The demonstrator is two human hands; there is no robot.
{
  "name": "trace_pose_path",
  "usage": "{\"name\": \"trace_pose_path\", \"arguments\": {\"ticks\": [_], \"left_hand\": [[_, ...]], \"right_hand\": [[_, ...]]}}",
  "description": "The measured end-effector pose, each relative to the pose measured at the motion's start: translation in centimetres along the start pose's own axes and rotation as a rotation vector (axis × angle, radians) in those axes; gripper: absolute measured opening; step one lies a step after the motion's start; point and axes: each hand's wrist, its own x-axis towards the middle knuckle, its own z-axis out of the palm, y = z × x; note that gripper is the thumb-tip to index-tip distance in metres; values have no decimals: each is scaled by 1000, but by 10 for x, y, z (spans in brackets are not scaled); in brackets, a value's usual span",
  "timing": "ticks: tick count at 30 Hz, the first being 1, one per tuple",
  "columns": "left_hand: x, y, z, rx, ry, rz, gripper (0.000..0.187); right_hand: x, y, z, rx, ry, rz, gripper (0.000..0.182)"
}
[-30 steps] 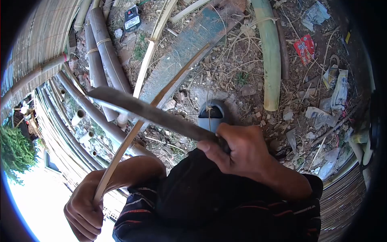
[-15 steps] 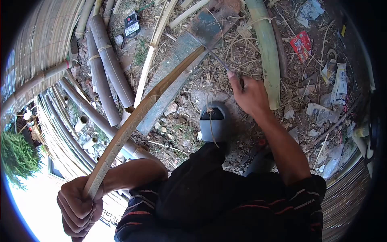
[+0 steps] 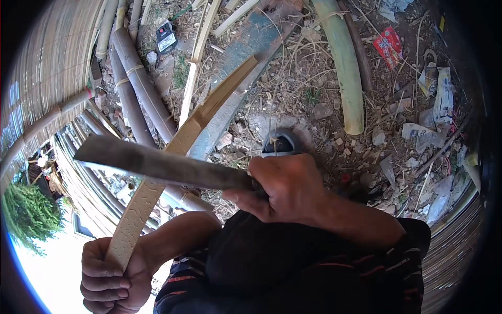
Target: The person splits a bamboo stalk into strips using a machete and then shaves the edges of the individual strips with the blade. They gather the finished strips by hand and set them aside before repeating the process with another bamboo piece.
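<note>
My left hand is closed around the lower end of a long split bamboo strip, its pale, notched face turned up. From there the strip slants up to the right, its far end over a worn greenish plank. My right hand grips a machete by its handle, which the fingers mostly hide. The wide dark blade points left and passes in front of the strip's middle in this view.
A green bamboo pole lies right of the plank. Brown bamboo poles and a pale split length lie to its left. My grey shoe stands on ground littered with shavings. A red wrapper lies farther right.
My right hand has come down and left with the machete, whose blade now lies flat across the view. The strip has turned in my left hand, its far end shifting slightly left.
</note>
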Motion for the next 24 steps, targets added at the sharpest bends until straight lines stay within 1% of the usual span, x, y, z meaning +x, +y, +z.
{"name": "trace_pose_path", "arguments": {"ticks": [1, 2, 4, 5, 6, 7, 8, 9, 10, 12, 13, 15, 16, 17, 18, 19, 20, 22, 23, 24], "left_hand": [[-1, -1, 0, 0, 5, -7, 51], [1, 0, 0, 2, 1, -12, 52], [2, 1, -2, -13, 0, 7, 52], [3, 2, -10, -23, 22, -17, 53], [0, 2, -13, -28, 46, -39, 54], [-4, 7, -15, 28, 68, -18, 54], [-5, 4, -11, -68, 39, -23, 54], [-4, 2, -12, -40, 58, 0, 54], [-1, 2, -13, -17, 74, 22, 54], [5, 4, -23, 11, 116, -84, 55], [3, 3, -28, -11, 147, -77, 56], [-2, 4, -23, -29, 160, -47, 56], [-4, 3, -21, -43, 176, -9, 55], [-1, 3, -24, 70, 194, 20, 55], [2, 3, -26, 85, 222, -11, 55], [3, 4, -27, 124, 250, -16, 54], [5, 3, -28, 160, 269, -19, 54], [0, 5, -27, 91, 255, -5, 53], [-1, 3, -27, 10, 236, -13, 53], [-1, -1, -26, -1, 235, -18, 53]], "right_hand": [[-3, 8, 1, 20, 27, -76, 53], [-6, 26, 8, 24, 24, -63, 53], [0, 68, 17, -101, -121, 429, 57], [6, 50, 9, -189, -165, 424, 55], [4, 46, 7, -195, -157, 416, 55], [-7, 37, 8, -157, -38, 183, 54], [-13, 34, 9, -123, 80, -56, 54], [-14, 52, 12, -128, 109, -119, 55], [-18, 79, 23, -188, 35, 153, 57], [3, 103, 21, -305, -54, 386, 60], [-1, 99, 20, -313, -44, 375, 60], [-15, 67, 13, -241, -38, 267, 55], [-18, 79, 15, -244, -36, 279, 55], [-23, 99, 24, -259, -28, 356, 56], [-26, 121, 31, -279, -13, 428, 58], [-18, 149, 31, -355, 64, 494, 61], [-11, 139, 27, -357, 81, 482, 61], [-10, 103, 19, -356, -20, 559, 61], [-21, 95, 15, -267, -53, 419, 62], [-24, 109, 15, -270, -45, 427, 62]]}}
